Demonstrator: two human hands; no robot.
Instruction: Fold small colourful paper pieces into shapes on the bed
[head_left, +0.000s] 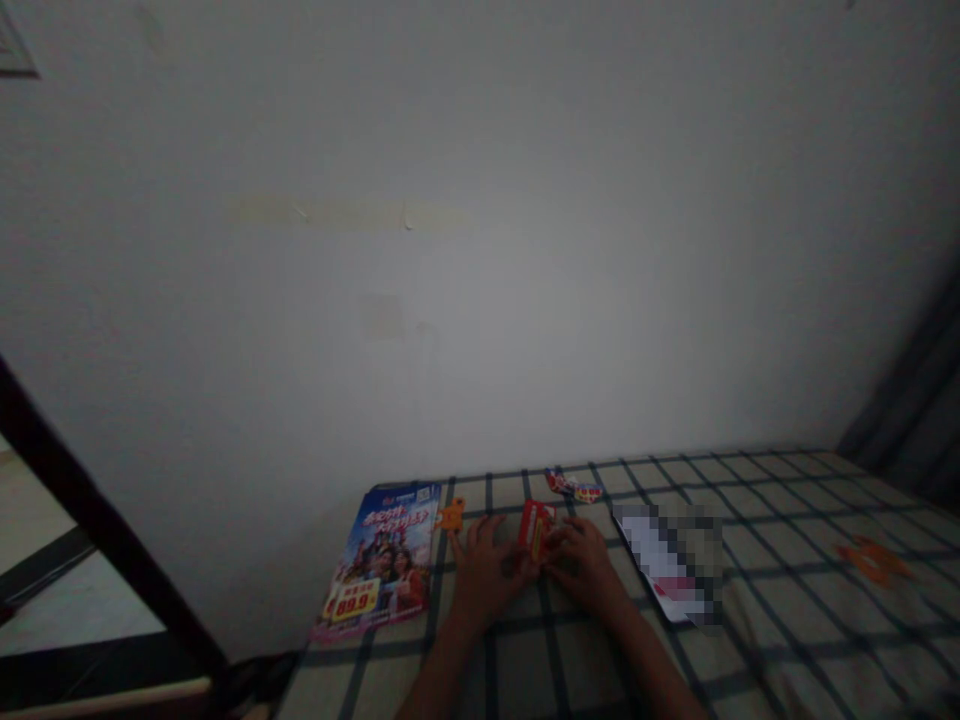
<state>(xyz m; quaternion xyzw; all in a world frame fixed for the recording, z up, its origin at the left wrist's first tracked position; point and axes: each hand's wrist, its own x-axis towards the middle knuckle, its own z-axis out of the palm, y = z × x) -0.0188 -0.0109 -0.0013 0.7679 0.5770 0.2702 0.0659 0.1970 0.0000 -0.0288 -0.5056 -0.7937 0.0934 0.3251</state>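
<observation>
A small red piece of printed paper (533,528), perhaps folded, lies between my two hands on the checked cloth. My left hand (486,570) is at its left side, with the thumb at the lower edge and the other fingers bent. On the right side, the curled fingers of my right hand (583,562) press on the paper. An orange cut-out shape (451,514) lies just past my left fingertips. Close by on the left is a stack of colourful printed flyers (390,555).
A flat, tablet-like object (664,565), partly blurred out, lies right of my right hand. Behind the paper sits a crumpled printed scrap (574,487). Another orange shape (874,560) is far right. A bare wall (525,300) rises behind; a dark post (105,530) stands left.
</observation>
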